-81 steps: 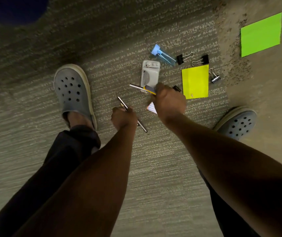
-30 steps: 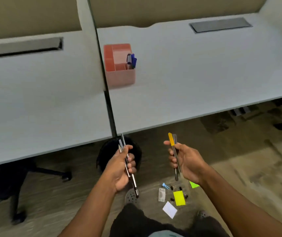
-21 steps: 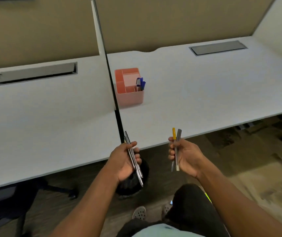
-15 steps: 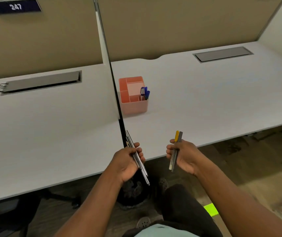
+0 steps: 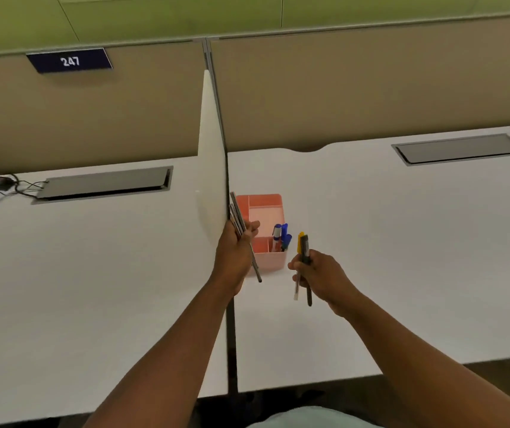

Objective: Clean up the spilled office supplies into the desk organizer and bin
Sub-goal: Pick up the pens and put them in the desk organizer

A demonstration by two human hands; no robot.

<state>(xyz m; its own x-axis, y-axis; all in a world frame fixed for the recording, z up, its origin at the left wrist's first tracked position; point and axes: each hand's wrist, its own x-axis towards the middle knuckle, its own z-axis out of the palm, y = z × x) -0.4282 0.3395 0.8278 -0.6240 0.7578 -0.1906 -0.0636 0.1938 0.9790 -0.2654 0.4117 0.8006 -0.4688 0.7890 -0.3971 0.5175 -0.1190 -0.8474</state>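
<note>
The left hand [image 5: 234, 253] grips a bundle of about three slim grey pens [image 5: 241, 225]; the right hand [image 5: 320, 274] grips two pens, one yellow-capped [image 5: 300, 242], one dark [image 5: 305, 247]. At 12 o'clock from both hands, a pink plastic desk organizer [image 5: 266, 208] stands on the white bench [image 5: 371, 242], with about three blue markers [image 5: 281, 237] in its near-right compartment.

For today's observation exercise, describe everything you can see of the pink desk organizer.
The organizer is a small open-topped box, pink, plastic-looking, with inner walls that split it into several compartments. It stands upright on the white desk, close beside the divider panel. Blue-capped markers stand in its near right compartment; the large far compartment looks empty. The left hand with its pens hides the near left corner; whether it touches cannot be told.
</note>
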